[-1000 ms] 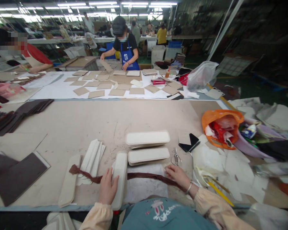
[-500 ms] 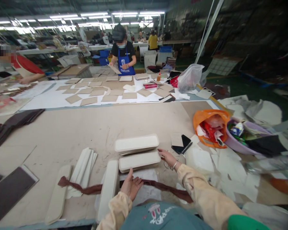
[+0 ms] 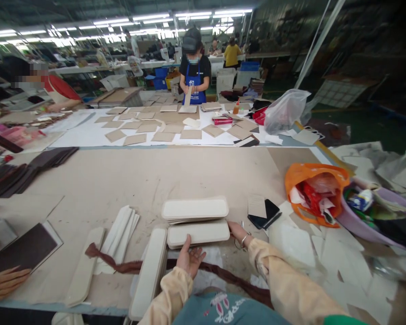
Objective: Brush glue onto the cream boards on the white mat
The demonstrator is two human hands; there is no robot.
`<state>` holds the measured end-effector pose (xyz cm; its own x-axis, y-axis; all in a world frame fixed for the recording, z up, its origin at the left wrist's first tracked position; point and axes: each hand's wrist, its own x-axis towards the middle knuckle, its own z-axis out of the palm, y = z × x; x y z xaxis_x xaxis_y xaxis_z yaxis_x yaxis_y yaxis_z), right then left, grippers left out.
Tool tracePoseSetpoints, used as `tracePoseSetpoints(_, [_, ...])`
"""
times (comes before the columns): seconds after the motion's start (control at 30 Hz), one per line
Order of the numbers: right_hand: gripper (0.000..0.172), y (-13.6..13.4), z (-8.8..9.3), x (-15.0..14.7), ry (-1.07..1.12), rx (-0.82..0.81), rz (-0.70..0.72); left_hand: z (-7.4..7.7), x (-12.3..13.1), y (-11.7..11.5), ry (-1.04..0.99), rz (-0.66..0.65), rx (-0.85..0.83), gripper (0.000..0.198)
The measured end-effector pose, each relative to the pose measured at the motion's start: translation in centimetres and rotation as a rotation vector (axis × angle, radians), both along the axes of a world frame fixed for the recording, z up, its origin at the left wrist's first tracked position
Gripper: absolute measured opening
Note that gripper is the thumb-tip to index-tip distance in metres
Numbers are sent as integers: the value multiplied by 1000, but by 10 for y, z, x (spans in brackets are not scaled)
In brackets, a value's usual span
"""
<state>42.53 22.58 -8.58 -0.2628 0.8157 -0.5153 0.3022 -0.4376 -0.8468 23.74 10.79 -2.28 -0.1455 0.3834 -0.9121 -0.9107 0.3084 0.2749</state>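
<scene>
My left hand is palm up with its fingers spread, just in front of a stack of cream rounded strips. Its thumb points up at the stack's front edge. My right hand reaches to the right end of this same stack, fingers stretched out against it and partly hidden. Metal loops like scissor handles show beside that hand. Directly behind lies a second stack of such strips. A third stack stands lengthwise left of my left hand. A brown fabric strip runs beneath my arms.
White strips and a long cream strip lie left. A phone, an orange bag and paper scraps are right. Another person's hand rests at the left edge. A co-worker stands across the tables.
The view has shifted left, bringing another person's hand into sight at the left edge. My hands stay by the front stack. The co-worker opposite has lowered the board they hold.
</scene>
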Motion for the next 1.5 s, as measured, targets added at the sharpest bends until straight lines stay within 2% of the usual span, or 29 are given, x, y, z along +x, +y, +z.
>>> tracePoseSetpoints(0.13, [63, -1, -1, 3, 26, -135, -29, -2, 2, 4, -25, 31, -3, 44])
tracePoseSetpoints(0.27, [69, -6, 6, 6, 62, -173, -50, -3, 4, 6, -35, 60, 1, 37])
tracePoseSetpoints(0.53, [60, -13, 18, 6, 88, -75, -20, 3, 13, 9, -33, 126, 28, 26])
tracePoseSetpoints(0.7, [80, -26, 30, 4, 76, -11, 0, 9, 18, 8, -36, 163, 56, 19])
tracePoseSetpoints(0.77, [77, -29, 35, 2, 76, 3, 16, 10, 19, 7, -31, 175, 73, 17])
tracePoseSetpoints(0.93, [56, -28, 43, -3, 76, 18, 45, 10, 22, 5, -37, 183, 99, 18])
tracePoseSetpoints(1.17, [50, -31, 51, -3, 43, -11, -19, 6, 23, -1, -71, 134, 102, 26])
tracePoseSetpoints(1.37, [55, -39, 53, -2, 120, -40, -9, 2, 22, -8, -104, 80, 88, 35])
tracePoseSetpoints(1.5, [59, -45, 53, -2, 239, -126, 9, 2, 23, -14, -75, 84, 47, 36])
